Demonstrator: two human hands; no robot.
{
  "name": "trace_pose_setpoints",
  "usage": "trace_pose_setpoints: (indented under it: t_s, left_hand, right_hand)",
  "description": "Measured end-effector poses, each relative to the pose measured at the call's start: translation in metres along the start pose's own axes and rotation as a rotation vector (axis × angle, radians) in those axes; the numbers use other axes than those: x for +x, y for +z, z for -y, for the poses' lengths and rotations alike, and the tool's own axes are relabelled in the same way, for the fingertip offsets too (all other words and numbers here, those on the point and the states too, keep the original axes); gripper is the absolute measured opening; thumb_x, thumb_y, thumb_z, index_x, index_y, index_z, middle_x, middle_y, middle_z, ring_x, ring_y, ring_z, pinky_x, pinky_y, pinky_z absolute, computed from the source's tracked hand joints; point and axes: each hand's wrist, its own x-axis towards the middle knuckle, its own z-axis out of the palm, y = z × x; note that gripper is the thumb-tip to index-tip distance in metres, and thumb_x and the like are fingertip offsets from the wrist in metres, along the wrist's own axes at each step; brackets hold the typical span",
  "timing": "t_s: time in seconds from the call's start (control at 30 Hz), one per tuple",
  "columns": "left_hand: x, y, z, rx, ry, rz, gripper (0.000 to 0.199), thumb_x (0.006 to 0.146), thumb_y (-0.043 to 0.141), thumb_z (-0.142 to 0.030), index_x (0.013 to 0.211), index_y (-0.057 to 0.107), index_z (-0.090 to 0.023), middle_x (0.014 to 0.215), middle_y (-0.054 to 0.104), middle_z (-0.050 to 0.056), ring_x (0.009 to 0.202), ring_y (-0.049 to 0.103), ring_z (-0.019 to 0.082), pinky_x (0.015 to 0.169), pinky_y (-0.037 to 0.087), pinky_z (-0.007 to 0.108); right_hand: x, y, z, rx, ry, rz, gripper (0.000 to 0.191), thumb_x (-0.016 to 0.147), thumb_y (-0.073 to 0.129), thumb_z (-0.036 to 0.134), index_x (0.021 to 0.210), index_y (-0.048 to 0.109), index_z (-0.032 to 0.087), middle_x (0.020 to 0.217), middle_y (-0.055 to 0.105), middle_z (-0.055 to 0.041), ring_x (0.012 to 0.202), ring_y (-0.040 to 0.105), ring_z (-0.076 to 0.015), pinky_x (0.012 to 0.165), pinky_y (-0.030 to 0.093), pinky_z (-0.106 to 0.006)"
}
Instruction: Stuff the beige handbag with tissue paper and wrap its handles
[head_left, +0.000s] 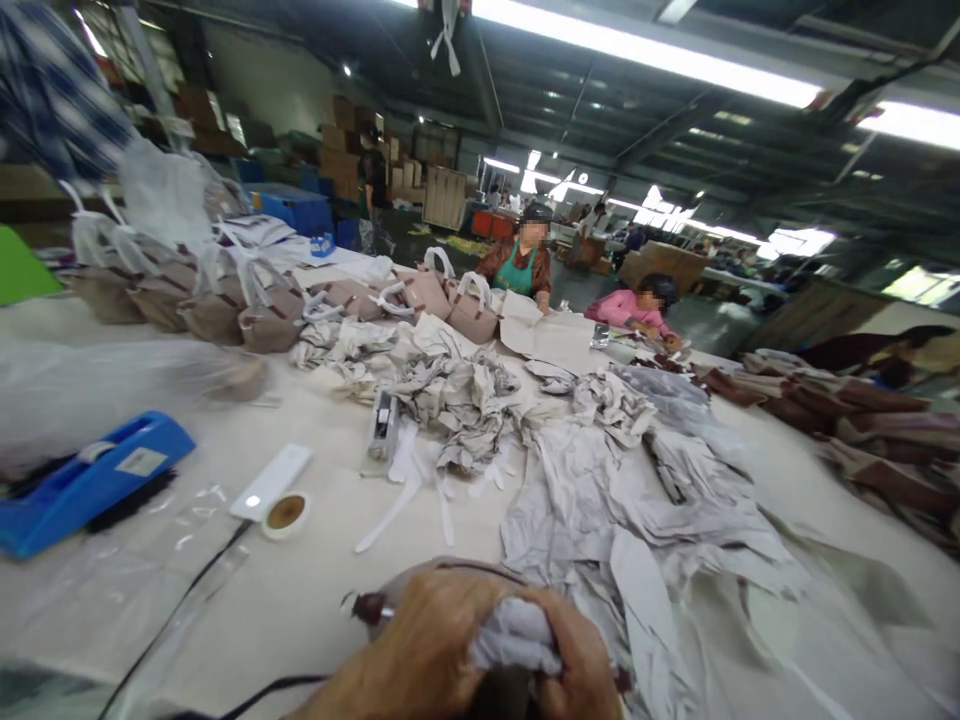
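Observation:
At the bottom centre, my left hand [431, 635] and my right hand [581, 655] are close together over a taupe bag [442, 568], partly hidden beneath them. Both hands have their fingers wrapped round a wad of pale crumpled paper [516, 635] at the bag. A dark red-brown tab [369, 607] sticks out at the bag's left side. Just right of the hands, loose crumpled paper [562, 500] spreads over the pale table [315, 580].
Left are a blue tape dispenser [135, 460], a white device [271, 480] with a black cable and a tape roll [286, 514]. Finished-looking taupe bags [270, 315] with wrapped handles line the back left. Two people work across the table; brown pieces [862, 410] lie at right.

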Motion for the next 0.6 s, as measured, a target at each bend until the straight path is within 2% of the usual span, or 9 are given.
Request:
trace_pose_setpoints:
  t_s: [0.07, 0.13, 0.17, 0.23, 0.27, 0.33, 0.4, 0.5, 0.6]
  left_hand:
    - [-0.009, -0.01, -0.008, 0.028, -0.038, 0.057, 0.015, 0.078, 0.063, -0.024, 0.093, 0.065, -0.026, 0.09, 0.078, 0.004, 0.08, 0.073, 0.026, 0.076, 0.058, 0.037]
    - [-0.014, -0.014, -0.007, 0.138, -0.028, 0.033, 0.02, 0.083, 0.063, -0.033, 0.101, 0.065, -0.024, 0.103, 0.078, 0.009, 0.088, 0.074, 0.029, 0.078, 0.06, 0.04]
    - [-0.016, -0.013, -0.003, 0.213, 0.001, -0.033, 0.033, 0.083, 0.064, -0.033, 0.114, 0.063, -0.022, 0.116, 0.076, 0.012, 0.099, 0.073, 0.031, 0.084, 0.06, 0.042]
    - [-0.017, -0.007, 0.011, 0.369, 0.08, -0.204, 0.062, 0.081, 0.062, -0.024, 0.14, 0.045, -0.02, 0.137, 0.066, 0.016, 0.117, 0.068, 0.033, 0.095, 0.06, 0.045]
    - [-0.017, -0.003, 0.018, 0.427, 0.129, -0.279, 0.07, 0.08, 0.058, -0.018, 0.146, 0.037, -0.021, 0.139, 0.065, 0.016, 0.117, 0.068, 0.031, 0.094, 0.06, 0.044]
    - [-0.018, 0.007, 0.033, 0.479, 0.205, -0.337, 0.068, 0.081, 0.05, -0.011, 0.146, 0.036, -0.023, 0.13, 0.071, 0.013, 0.106, 0.073, 0.027, 0.086, 0.062, 0.039]
    - [-0.017, 0.016, 0.041, 0.453, 0.264, -0.318, 0.054, 0.088, 0.044, -0.015, 0.142, 0.042, -0.025, 0.122, 0.075, 0.01, 0.099, 0.075, 0.025, 0.08, 0.063, 0.037]
    - [-0.015, 0.026, 0.045, 0.299, 0.248, -0.189, 0.038, 0.096, 0.04, -0.031, 0.132, 0.052, -0.027, 0.105, 0.079, 0.009, 0.086, 0.077, 0.025, 0.069, 0.061, 0.034]
    - [-0.012, 0.034, 0.047, 0.064, -0.001, 0.08, 0.035, 0.098, 0.039, -0.051, 0.114, 0.063, -0.031, 0.093, 0.08, 0.006, 0.079, 0.077, 0.027, 0.063, 0.059, 0.034]
  right_hand:
    - [-0.003, 0.003, -0.006, -0.076, -0.149, -0.093, 0.048, 0.072, 0.047, 0.017, 0.115, 0.065, 0.027, 0.106, 0.079, -0.0117, 0.104, 0.072, -0.0283, 0.084, 0.06, -0.039]
    - [0.007, 0.01, -0.001, -0.052, -0.157, -0.124, 0.045, 0.078, 0.042, 0.019, 0.115, 0.066, 0.026, 0.103, 0.079, -0.0131, 0.103, 0.072, -0.0283, 0.084, 0.059, -0.041]
    - [0.016, 0.012, 0.006, -0.006, -0.104, -0.074, 0.046, 0.077, 0.041, 0.017, 0.114, 0.066, 0.026, 0.104, 0.078, -0.0129, 0.102, 0.071, -0.0276, 0.085, 0.058, -0.042]
    - [0.037, 0.011, 0.025, 0.102, 0.045, 0.136, 0.05, 0.071, 0.045, 0.012, 0.115, 0.065, 0.025, 0.11, 0.076, -0.0116, 0.105, 0.069, -0.0269, 0.093, 0.056, -0.046]
    - [0.047, 0.005, 0.034, 0.153, 0.134, 0.252, 0.052, 0.069, 0.049, 0.011, 0.116, 0.065, 0.026, 0.116, 0.075, -0.0105, 0.111, 0.067, -0.0269, 0.1, 0.053, -0.048]
    - [0.065, -0.018, 0.046, 0.28, 0.277, 0.437, 0.058, 0.065, 0.067, 0.015, 0.121, 0.063, 0.029, 0.128, 0.071, -0.0073, 0.123, 0.062, -0.0269, 0.112, 0.047, -0.048]
    - [0.08, -0.048, 0.047, 0.506, 0.38, 0.523, 0.069, 0.057, 0.082, 0.03, 0.123, 0.062, 0.031, 0.134, 0.069, -0.0056, 0.129, 0.06, -0.0262, 0.116, 0.043, -0.045]
    - [0.105, -0.08, 0.02, 0.739, 0.527, 0.402, 0.061, 0.062, 0.079, 0.049, 0.116, 0.064, 0.024, 0.124, 0.073, -0.0099, 0.12, 0.066, -0.0256, 0.11, 0.047, -0.044]
    - [0.14, -0.072, -0.03, 0.516, 0.602, 0.224, 0.037, 0.07, 0.068, 0.045, 0.096, 0.067, 0.018, 0.092, 0.075, -0.0059, 0.089, 0.069, -0.0185, 0.087, 0.053, -0.037]
